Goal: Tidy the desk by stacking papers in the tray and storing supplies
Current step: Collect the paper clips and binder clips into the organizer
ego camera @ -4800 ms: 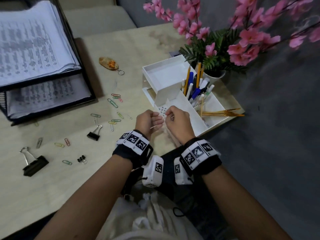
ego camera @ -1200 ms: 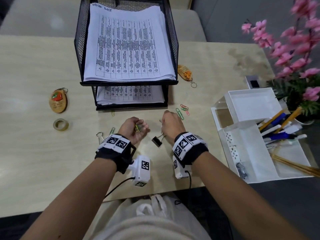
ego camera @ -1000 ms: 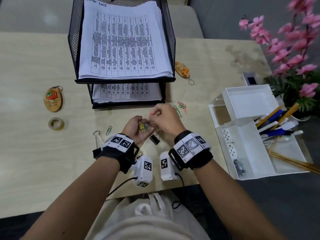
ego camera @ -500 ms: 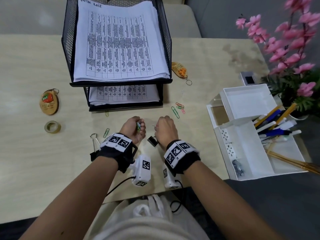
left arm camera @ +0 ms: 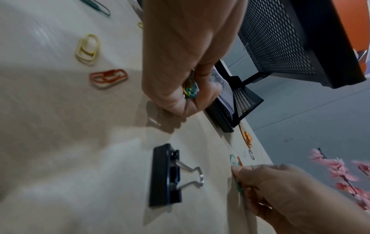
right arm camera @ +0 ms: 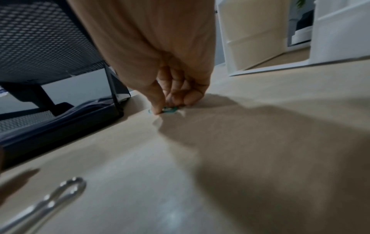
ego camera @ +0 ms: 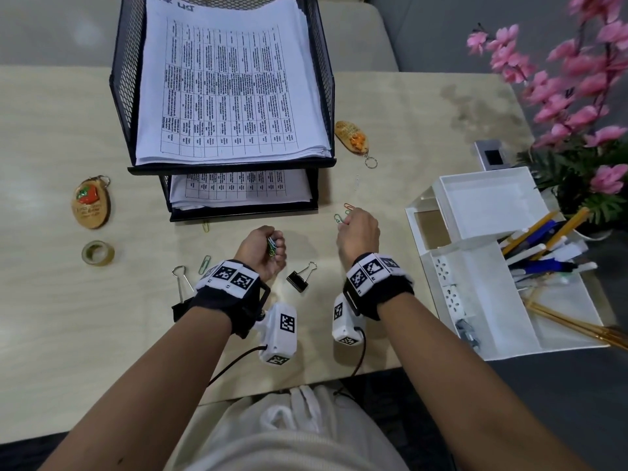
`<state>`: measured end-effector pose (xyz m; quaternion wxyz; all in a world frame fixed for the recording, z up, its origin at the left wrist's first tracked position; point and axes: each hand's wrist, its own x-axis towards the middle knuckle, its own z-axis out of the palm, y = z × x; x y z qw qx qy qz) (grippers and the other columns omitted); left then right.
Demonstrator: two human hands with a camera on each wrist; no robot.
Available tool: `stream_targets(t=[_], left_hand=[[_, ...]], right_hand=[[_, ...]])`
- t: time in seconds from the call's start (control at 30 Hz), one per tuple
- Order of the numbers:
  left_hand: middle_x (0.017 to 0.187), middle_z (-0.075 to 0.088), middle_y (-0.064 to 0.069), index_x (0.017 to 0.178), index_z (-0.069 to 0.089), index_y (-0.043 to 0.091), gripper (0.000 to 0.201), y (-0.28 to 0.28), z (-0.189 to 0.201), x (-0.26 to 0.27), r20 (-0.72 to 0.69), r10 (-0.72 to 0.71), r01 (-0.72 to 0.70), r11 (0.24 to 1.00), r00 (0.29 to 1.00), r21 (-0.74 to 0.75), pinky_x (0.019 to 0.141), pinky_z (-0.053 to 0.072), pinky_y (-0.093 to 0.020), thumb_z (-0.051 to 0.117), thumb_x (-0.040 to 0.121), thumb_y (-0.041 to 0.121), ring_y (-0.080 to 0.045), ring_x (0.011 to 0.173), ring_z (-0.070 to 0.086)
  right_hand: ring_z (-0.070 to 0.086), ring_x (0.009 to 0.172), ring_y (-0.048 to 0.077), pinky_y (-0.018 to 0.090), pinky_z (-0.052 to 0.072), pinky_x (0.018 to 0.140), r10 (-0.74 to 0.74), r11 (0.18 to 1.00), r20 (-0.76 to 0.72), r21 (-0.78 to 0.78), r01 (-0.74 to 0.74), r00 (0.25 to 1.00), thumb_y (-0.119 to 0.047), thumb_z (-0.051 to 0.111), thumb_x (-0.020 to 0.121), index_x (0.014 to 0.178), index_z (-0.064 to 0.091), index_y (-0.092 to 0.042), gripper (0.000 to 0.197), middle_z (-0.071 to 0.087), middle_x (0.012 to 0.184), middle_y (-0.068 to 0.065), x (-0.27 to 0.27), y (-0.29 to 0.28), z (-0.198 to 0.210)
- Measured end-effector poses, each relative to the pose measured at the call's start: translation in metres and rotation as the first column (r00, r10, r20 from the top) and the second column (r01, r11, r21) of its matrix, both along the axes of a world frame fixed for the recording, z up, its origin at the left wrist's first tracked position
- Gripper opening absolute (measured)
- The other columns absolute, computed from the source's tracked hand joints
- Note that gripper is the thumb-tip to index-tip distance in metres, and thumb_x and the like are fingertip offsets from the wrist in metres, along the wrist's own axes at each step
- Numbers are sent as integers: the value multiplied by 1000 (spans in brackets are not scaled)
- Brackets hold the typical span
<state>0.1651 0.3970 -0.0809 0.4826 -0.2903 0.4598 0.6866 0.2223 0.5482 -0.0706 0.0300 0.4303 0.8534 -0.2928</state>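
My left hand [ego camera: 272, 247] is curled round a bunch of coloured paper clips [left arm camera: 189, 90] just above the desk. My right hand [ego camera: 344, 222] reaches forward to a small group of clips and pinches a green paper clip [right arm camera: 169, 109] that lies on the desk; a red clip [ego camera: 348, 207] lies beside it. A black binder clip [ego camera: 298, 279] lies between my wrists. The black mesh paper tray [ego camera: 224, 167] holds stacked printed papers [ego camera: 231, 90] on both levels. The white desk organiser [ego camera: 475, 266] stands to the right.
A second binder clip [ego camera: 180, 287] lies partly under my left wrist, with a green clip [ego camera: 204, 264] beside it and a yellow one [ego camera: 205, 227] under the tray's edge. Two keychains [ego camera: 91, 203] [ego camera: 351, 137], a tape roll [ego camera: 98, 253] and pink flowers [ego camera: 577, 96] stand around.
My right hand has moved forward and right from beside the binder clip to the clips near the tray's right corner. My left hand stays closed round its bunch.
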Motion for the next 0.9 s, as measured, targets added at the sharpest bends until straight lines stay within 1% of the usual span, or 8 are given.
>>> stream_targets(t=[0.13, 0.23, 0.33, 0.4, 0.5, 0.63, 0.77, 0.9], left_hand=[[42, 44, 2, 64, 43, 14, 36, 8, 2, 0, 14, 30, -30, 999, 999, -11, 30, 32, -9, 31, 96, 22, -7, 29, 40], [53, 57, -6, 70, 51, 7, 36, 16, 6, 2, -8, 78, -78, 997, 997, -25, 37, 48, -15, 33, 98, 21, -13, 34, 56], [51, 66, -11, 76, 53, 1, 42, 26, 11, 5, 20, 68, -70, 992, 997, 110, 43, 53, -22, 27, 100, 23, -18, 42, 65], [54, 67, -14, 75, 54, -2, 49, 32, 14, 9, 42, -2, -5, 984, 999, 178, 43, 53, -24, 22, 101, 24, -19, 43, 66], [43, 58, -7, 69, 49, 6, 45, 37, 15, 11, 58, -92, 86, 991, 994, 102, 36, 45, -15, 24, 99, 28, -13, 32, 54], [39, 43, 3, 61, 38, 16, 39, 33, 7, 6, 74, -159, 156, 987, 984, 49, 29, 27, -7, 27, 97, 27, -6, 28, 36], [38, 38, 6, 57, 36, 18, 42, 27, 7, 0, 75, -186, 181, 981, 980, 74, 30, 21, -6, 26, 96, 27, -6, 26, 31], [38, 37, 7, 58, 35, 18, 39, 23, 4, -3, 69, -168, 164, 985, 983, 58, 29, 19, -7, 26, 95, 25, -5, 25, 30]], right_hand=[[56, 105, 36, 36, 47, 79, 121, 991, 80, 46, -125, 989, -7, 54, 89, 103, 62, 3, 19, 60, 110, 19, 0, 2, 5], [60, 93, 30, 36, 51, 80, 126, 990, -105, -43, -131, 986, -3, 54, 88, 92, 61, -2, 8, 64, 95, 13, 7, -7, 18], [55, 68, 8, 16, 47, 64, 157, 949, -309, -216, -230, 938, -3, 60, 85, 88, 63, -3, 4, 59, 81, 2, 15, -27, 33], [50, 61, 4, 10, 44, 58, 182, 917, -359, -275, -290, 916, -5, 67, 81, 84, 65, -2, 4, 61, 75, 1, 19, -31, 37], [52, 63, 3, 2, 42, 58, 61, 943, -341, -288, -166, 938, -4, 65, 82, 85, 68, -3, 5, 64, 78, 2, 16, -7, 35], [63, 87, 26, 28, 51, 79, -79, 986, -231, -158, 43, 970, 0, 53, 83, 86, 69, -3, 16, 69, 91, 12, 1, 39, 19], [49, 86, 21, 35, 47, 88, 132, 985, -107, -99, -143, 985, -4, 63, 82, 97, 64, -2, 15, 49, 94, 7, -5, 49, 9], [52, 91, 29, 36, 45, 83, 202, 978, -91, -30, -205, 975, 2, 54, 86, 87, 62, 0, 8, 54, 103, 18, -5, 46, 6]])
